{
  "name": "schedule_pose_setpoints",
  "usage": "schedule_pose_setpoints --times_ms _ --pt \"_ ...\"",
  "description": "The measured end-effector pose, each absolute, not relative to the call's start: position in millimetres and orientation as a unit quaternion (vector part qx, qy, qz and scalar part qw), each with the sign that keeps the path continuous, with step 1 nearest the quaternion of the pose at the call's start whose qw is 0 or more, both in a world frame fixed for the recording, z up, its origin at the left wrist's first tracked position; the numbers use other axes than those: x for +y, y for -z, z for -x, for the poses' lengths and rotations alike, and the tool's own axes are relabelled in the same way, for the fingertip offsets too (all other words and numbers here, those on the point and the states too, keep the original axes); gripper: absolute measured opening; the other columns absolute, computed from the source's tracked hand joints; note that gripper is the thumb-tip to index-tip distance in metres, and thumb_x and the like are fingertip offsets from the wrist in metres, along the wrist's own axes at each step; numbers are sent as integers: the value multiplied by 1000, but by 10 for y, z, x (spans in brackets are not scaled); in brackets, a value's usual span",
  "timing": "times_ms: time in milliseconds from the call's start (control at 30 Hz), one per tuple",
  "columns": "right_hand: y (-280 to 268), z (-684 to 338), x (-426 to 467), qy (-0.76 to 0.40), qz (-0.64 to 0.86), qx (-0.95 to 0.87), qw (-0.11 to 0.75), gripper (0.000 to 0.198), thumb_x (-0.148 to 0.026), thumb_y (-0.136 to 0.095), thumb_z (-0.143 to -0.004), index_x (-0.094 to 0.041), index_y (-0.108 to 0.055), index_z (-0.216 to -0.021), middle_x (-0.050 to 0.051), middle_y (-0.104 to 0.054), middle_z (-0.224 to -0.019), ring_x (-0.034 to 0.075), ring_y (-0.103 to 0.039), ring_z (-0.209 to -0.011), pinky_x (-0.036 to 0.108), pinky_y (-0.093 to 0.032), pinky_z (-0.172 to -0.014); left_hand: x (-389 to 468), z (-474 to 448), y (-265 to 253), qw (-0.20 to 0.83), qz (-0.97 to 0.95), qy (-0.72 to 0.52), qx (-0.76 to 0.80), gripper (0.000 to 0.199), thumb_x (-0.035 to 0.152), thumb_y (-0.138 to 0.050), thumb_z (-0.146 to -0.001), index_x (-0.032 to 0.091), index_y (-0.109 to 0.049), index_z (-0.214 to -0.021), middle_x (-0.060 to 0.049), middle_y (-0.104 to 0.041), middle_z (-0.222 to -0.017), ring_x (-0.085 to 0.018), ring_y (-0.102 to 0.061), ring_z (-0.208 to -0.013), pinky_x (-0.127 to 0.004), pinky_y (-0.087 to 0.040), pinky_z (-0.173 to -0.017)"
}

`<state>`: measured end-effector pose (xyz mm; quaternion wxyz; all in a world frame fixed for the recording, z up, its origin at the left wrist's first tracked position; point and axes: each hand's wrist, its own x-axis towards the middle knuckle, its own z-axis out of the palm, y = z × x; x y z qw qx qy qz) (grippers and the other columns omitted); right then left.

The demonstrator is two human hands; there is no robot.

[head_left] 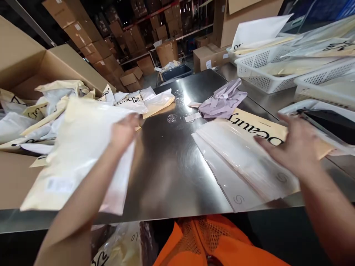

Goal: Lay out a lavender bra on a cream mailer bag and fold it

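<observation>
Left hand: the left hand [124,130] grips the top edge of a cream packet [74,155], fingers curled over it.
Cream packet: flat, with its long axis running from the hand down toward the near bench edge; its lower end hangs a little past that edge, left of the bare middle of the bench [169,166].
Right hand: the right hand [294,146] is spread wide and holds nothing, palm down over the stack of clear bags [244,162]; whether the fingertips touch it I cannot tell.
Stack of clear bags: flat on the bench right of the cream packet, fanned, with long axes slanting from near right to far left.
Printed bag: a tan bag with black lettering [257,127] lies partly under the far end of the stack.
Cloth bag: a crumpled lilac cloth bag [222,101] sits just beyond the printed bag.
Cardboard box: the open box [33,70], far left of the cream packet, is heaped with white and cream packets.
Baskets: white baskets [263,70], far right of the stack, hold flat bags.
</observation>
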<state>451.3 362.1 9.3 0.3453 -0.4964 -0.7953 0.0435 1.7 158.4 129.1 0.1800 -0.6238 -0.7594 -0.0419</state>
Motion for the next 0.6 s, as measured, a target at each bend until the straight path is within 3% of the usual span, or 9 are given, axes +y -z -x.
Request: schedule_pose_setpoints --times_ms 100,167,200,300,400,500,600 --pt "1 -4210 3332 -120 425 -838 321 79 -78 -43 -88 -22 -50 -143 22 -58 -136 46 -50 -130 65 -42 -103 1968 -770 -454 107 709 2 -698 21 8 -53 -90 11 -73 -93 -13 -76 -118 -23 -74 -106 -35 -57 -94" --pt "127 -4147 3170 -173 400 -851 293 69 -68 -49 -88 -25 -51 -142 19 -59 -136 44 -52 -130 63 -44 -103 2004 -1163 74 63 759 -18 -648 18 7 -63 -87 18 -75 -94 -8 -79 -103 -19 -76 -91 -26 -59 -84" --pt "191 -4146 3100 -201 389 -856 274 66 -66 -52 -88 -27 -52 -141 18 -59 -137 43 -53 -130 62 -46 -103 1974 -1301 284 51 776 -23 -629 23 9 -65 -88 21 -76 -104 -6 -79 -106 -18 -76 -92 -25 -59 -84" --pt "317 -4175 2988 -269 351 -871 215 58 -63 -55 -88 -34 -55 -139 12 -60 -138 40 -58 -126 59 -51 -101 1757 -1499 646 39 792 -1 -609 42 13 -63 -93 27 -67 -133 -10 -74 -128 -23 -72 -115 -35 -58 -99" --pt "291 -4051 3106 -283 306 -891 181 54 -60 -55 -90 -33 -58 -137 10 -61 -137 37 -61 -123 53 -54 -103 1356 -1567 732 31 768 59 -638 51 16 -57 -97 28 -57 -147 -14 -65 -145 -31 -61 -135 -55 -50 -113" --pt "179 -3568 3482 -239 297 -912 149 52 -50 -57 -93 -26 -60 -138 11 -62 -137 35 -62 -124 48 -54 -104 807 -1702 814 63 665 100 -737 60 20 -54 -98 26 -45 -157 -17 -51 -159 -44 -39 -151 -79 -32 -116" --pt "107 -2791 3983 -168 327 -926 90 54 -36 -61 -94 -18 -58 -145 14 -61 -141 33 -58 -131 42 -49 -111 304 -1858 1014 89 561 125 -813 67 26 -55 -99 27 -35 -163 -16 -36 -168 -48 -20 -158 -87 -22 -114"
